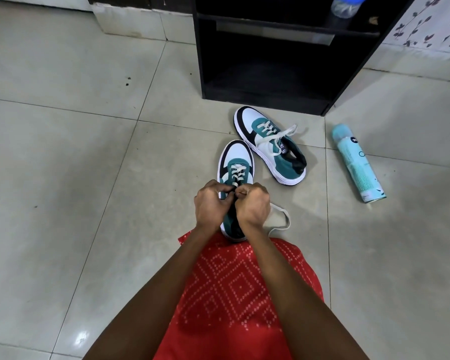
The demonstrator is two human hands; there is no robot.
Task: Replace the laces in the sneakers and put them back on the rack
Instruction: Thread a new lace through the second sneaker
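Spreading across the view, a pale tiled floor (pixel 76 152) carries a black rack (pixel 265 81) at one o'clock, a teal spray can (pixel 356 165) lying at three o'clock, the far sneaker (pixel 268 141) just before the rack, and the near sneaker (pixel 235 157) at centre, its heel at the edge of a red patterned garment (pixel 239 294). Left hand (pixel 211 203) and right hand (pixel 252 206) meet over the near sneaker's tongue, fingers curled and pinching its white lace (pixel 288 218), whose loose end loops toward four o'clock. The hands hide the upper eyelets; the rack's top and a blue-capped bottle (pixel 344 6) on it are cut off at twelve o'clock.
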